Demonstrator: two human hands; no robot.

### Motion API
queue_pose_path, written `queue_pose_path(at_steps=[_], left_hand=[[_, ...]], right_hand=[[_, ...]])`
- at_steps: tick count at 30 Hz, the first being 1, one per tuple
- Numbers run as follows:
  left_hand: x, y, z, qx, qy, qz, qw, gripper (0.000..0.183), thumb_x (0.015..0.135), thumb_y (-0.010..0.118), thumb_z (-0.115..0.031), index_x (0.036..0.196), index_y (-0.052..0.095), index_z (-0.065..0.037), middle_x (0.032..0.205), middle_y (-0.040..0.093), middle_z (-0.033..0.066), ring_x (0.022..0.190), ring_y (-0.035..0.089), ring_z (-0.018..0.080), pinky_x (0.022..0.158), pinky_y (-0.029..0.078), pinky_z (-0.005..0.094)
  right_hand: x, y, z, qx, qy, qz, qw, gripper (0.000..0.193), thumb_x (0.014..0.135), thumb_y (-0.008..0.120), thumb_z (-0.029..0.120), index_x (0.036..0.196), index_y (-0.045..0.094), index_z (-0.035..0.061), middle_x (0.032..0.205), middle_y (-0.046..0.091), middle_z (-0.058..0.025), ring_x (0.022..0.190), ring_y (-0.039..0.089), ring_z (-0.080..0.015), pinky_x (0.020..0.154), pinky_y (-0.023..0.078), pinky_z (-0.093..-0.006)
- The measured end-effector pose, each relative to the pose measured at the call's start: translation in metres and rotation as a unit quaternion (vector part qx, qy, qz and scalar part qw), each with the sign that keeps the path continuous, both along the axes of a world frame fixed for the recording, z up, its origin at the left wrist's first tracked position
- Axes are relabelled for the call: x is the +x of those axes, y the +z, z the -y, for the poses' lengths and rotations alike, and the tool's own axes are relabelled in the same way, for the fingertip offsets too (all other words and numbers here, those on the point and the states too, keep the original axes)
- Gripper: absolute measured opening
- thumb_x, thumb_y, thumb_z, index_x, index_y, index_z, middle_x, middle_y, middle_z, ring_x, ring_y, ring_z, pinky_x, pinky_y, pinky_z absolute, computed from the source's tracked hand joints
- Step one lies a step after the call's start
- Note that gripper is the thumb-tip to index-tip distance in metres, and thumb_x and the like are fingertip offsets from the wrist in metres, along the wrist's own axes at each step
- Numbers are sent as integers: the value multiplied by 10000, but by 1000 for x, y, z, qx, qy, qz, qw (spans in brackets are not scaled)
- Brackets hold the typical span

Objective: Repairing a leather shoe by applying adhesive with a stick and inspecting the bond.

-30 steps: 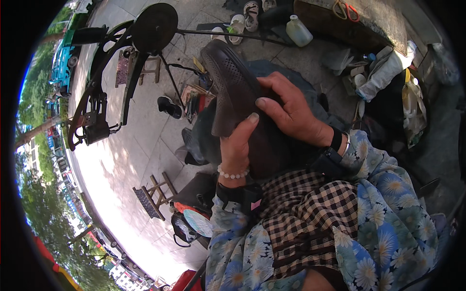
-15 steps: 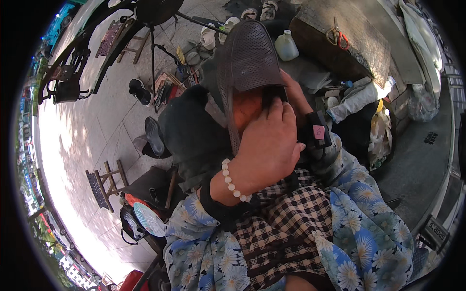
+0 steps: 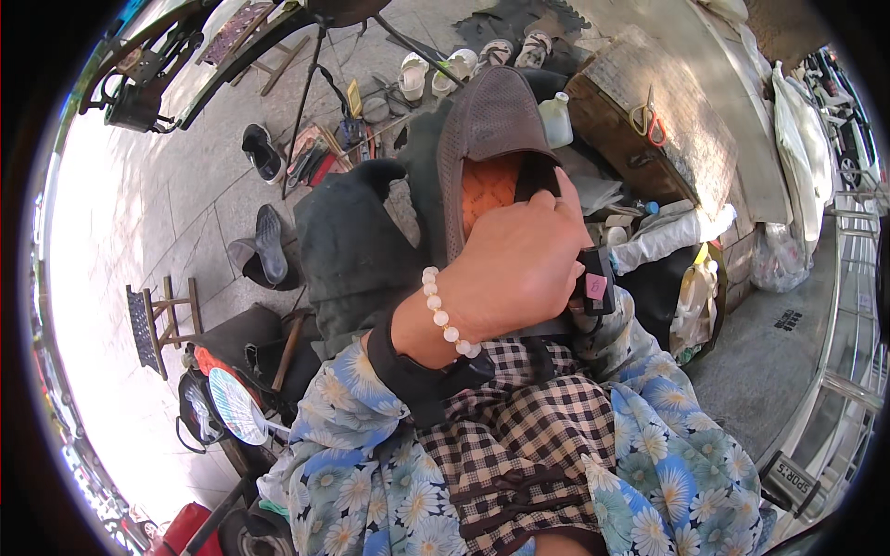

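Note:
A brown perforated slip-on shoe [image 3: 491, 120] with an orange insole [image 3: 484, 190] is held over my lap, toe pointing away. My left hand [image 3: 505, 264], with a white bead bracelet, bends its fingers at the right side of the shoe's opening. They press against a black patch of lining [image 3: 538, 176] there; whether they pinch anything else is hidden. My right hand [image 3: 571, 199] grips the shoe's right side from outside, its fingers mostly behind the shoe and my left hand. A black band with a pink tag sits on the right wrist.
A wooden box [image 3: 640, 120] with orange-handled scissors [image 3: 651, 125] stands far right, beside a pale plastic bottle [image 3: 557, 120]. Loose shoes [image 3: 269, 246] and a small folding stool [image 3: 165, 320] are at left. A black metal machine [image 3: 148, 93] stands far left.
My left hand has curled its fingers more and turned its knuckles up at the shoe's opening. The head view has shifted; the shoe sits slightly lower in it.

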State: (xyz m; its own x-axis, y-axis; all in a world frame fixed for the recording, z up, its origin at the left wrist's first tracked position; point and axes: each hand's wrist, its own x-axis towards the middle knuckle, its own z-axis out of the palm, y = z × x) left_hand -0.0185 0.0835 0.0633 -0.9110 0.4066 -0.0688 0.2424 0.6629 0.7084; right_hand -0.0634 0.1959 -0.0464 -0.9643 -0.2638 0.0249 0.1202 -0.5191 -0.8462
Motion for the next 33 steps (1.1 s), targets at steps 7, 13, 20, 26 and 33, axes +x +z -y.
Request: queue_pose_path(at_steps=[7,13,20,26,33], left_hand=[[-3,-30,23,41,67,-107,991,498,781,650,-322,1033,505,83,1043,538,260,979,524,413,859,418,436],[-13,-50,31,39,93,-43,994,716,746,668,-458,1181,483,80,1158,513,282,1102,483,416,938,381,414],[-13,-52,30,126,45,11,991,523,763,621,-276,1186,505,9,1113,544,251,1035,513,407,909,402,416],[4,-43,-10,93,-73,-125,985,270,723,626,-140,942,600,16,894,602,208,866,572,379,778,451,420],[39,10,-38,-260,-248,-121,925,353,766,566,-160,1052,611,42,811,632,122,805,608,249,826,416,493]], right_hand=[[-31,-17,15,-67,32,287,955,199,933,484,250,956,551,64,869,607,-46,763,592,-156,696,497,-304],[-31,-36,15,-26,78,187,979,227,941,491,297,970,547,79,845,594,-16,724,577,-102,639,482,-245],[-27,-7,-4,-112,124,210,963,549,924,430,512,1224,492,56,1173,566,-104,1060,554,-209,880,461,-401],[-32,13,-67,-232,90,157,956,771,852,463,600,1342,391,9,1429,301,-236,1280,359,-381,1077,253,-514],[1,-59,-142,-400,-24,211,892,491,905,442,377,1199,541,-3,1251,532,-197,1178,470,-360,1034,325,-487]])
